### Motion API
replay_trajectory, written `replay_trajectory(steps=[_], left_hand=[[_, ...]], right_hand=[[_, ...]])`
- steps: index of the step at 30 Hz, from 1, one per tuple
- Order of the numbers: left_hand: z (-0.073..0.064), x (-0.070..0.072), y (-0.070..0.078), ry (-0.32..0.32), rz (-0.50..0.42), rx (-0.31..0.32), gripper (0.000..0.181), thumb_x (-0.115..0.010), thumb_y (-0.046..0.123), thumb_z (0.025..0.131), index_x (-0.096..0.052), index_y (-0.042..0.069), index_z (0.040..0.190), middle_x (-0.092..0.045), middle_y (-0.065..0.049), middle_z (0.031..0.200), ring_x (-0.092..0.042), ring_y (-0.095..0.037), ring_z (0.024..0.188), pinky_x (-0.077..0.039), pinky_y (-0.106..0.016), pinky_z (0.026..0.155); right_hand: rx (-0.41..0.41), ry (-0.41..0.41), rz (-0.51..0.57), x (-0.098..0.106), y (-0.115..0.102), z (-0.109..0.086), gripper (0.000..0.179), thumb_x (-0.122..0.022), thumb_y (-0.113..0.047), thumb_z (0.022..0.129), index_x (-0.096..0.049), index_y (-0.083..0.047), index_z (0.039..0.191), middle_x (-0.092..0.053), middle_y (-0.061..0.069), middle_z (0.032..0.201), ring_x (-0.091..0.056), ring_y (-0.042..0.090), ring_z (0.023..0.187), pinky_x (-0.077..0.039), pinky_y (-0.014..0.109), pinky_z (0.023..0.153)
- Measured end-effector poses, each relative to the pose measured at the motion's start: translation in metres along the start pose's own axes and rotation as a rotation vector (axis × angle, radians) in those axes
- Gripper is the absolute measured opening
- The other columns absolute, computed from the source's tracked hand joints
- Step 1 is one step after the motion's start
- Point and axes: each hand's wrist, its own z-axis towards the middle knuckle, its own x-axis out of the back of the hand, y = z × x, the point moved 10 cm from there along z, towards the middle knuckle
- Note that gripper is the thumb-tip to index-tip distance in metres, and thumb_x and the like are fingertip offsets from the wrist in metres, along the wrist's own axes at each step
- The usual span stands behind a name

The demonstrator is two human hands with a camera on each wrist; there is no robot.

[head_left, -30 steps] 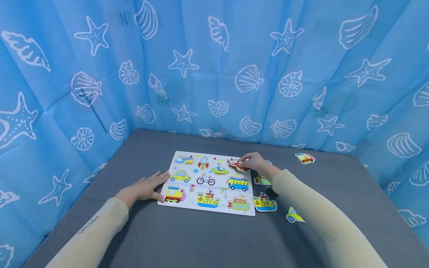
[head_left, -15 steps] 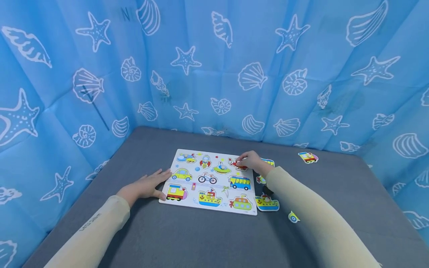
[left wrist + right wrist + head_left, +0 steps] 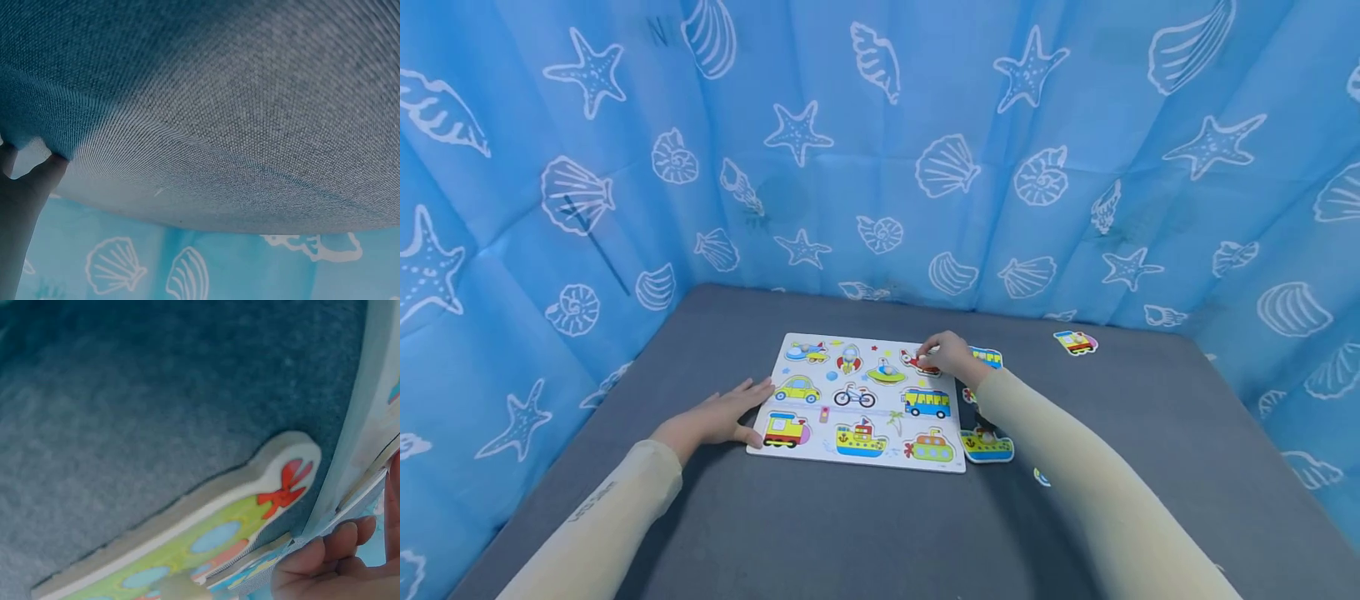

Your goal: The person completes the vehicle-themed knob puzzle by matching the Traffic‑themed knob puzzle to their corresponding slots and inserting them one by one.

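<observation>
Left hand (image 3: 718, 418) spread, touching white rectangular puzzle board (image 3: 889, 400) at 9 o'clock; right hand (image 3: 951, 357) pinching red helicopter-shaped piece (image 3: 912, 362), 2 o'clock.

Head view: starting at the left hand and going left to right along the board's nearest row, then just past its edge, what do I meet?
Left hand → train picture → boat picture → submarine picture → loose boat piece.
</observation>
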Motion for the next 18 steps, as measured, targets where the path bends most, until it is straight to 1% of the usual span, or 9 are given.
replay_trajectory(steps=[4, 8, 11, 14, 18], left_hand=[[-0.002, 0.001, -0.002, 0.009, -0.01, 0.002, 0.106, -0.074, 0.054, 0.076, -0.02, 0.009, 0.155, -0.016, -0.017, 0.16, -0.005, -0.042, 0.146, -0.006, -0.067, 0.109], [-0.002, 0.0, -0.003, 0.02, -0.009, -0.002, 0.105, -0.075, 0.052, 0.076, -0.02, 0.009, 0.155, -0.016, -0.017, 0.16, -0.006, -0.042, 0.146, -0.007, -0.068, 0.109], [-0.002, 0.0, -0.002, 0.025, -0.01, -0.007, 0.105, -0.075, 0.051, 0.076, -0.021, 0.009, 0.155, -0.017, -0.017, 0.16, -0.006, -0.042, 0.146, -0.007, -0.068, 0.109], [-0.002, 0.0, -0.001, 0.022, -0.017, -0.006, 0.105, -0.075, 0.052, 0.076, -0.021, 0.009, 0.155, -0.017, -0.016, 0.16, -0.006, -0.042, 0.146, -0.007, -0.068, 0.109], [-0.003, 0.001, 0.001, 0.019, -0.022, 0.003, 0.105, -0.075, 0.052, 0.076, -0.021, 0.009, 0.155, -0.017, -0.017, 0.16, -0.006, -0.042, 0.145, -0.007, -0.068, 0.109]], right_hand=[[0.012, 0.014, -0.052, 0.0, -0.006, -0.002, 0.013, -0.071, -0.016, 0.091, -0.072, -0.007, 0.1, -0.057, 0.016, 0.127, -0.05, 0.029, 0.104, -0.044, 0.041, 0.087], [0.046, 0.01, -0.115, 0.0, -0.014, -0.005, 0.009, -0.071, -0.014, 0.09, -0.07, -0.007, 0.095, -0.061, 0.013, 0.114, -0.052, 0.028, 0.095, -0.044, 0.037, 0.079], [0.059, -0.004, -0.145, 0.001, -0.017, -0.007, 0.006, -0.071, -0.012, 0.09, -0.069, -0.007, 0.093, -0.06, 0.011, 0.107, -0.052, 0.026, 0.092, -0.043, 0.035, 0.076], [0.047, -0.019, -0.136, 0.001, -0.015, -0.008, 0.005, -0.071, -0.011, 0.09, -0.069, -0.007, 0.092, -0.059, 0.01, 0.106, -0.051, 0.027, 0.094, -0.042, 0.036, 0.077], [0.046, -0.017, -0.096, 0.001, -0.012, -0.006, 0.006, -0.071, -0.011, 0.089, -0.069, -0.007, 0.093, -0.059, 0.012, 0.108, -0.052, 0.028, 0.096, -0.043, 0.037, 0.08]])
